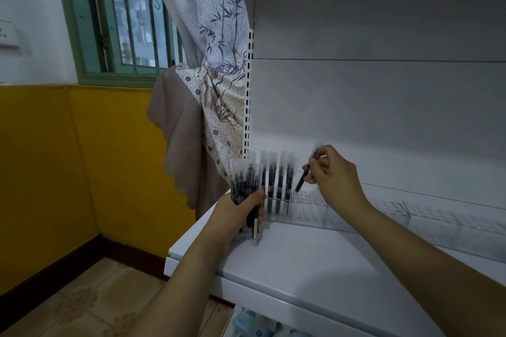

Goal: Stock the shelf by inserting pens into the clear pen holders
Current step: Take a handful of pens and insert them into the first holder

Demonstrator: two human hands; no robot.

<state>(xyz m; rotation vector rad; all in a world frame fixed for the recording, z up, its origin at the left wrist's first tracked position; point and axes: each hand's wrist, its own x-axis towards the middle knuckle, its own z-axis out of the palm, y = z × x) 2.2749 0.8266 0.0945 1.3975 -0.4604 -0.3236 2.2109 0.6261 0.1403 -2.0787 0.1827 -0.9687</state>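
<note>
My left hand [237,210] wraps its fingers around a bundle of pens [244,186]. My right hand [332,175] pinches one pen [306,172], tilted, its lower tip just above the clear holder [309,206] below my fingertips, beside pens already standing [276,186].

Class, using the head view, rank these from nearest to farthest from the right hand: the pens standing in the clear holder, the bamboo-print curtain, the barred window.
1. Pens standing in the clear holder, just left of the right hand.
2. Bamboo-print curtain, up and left.
3. Barred window, far left.
</note>
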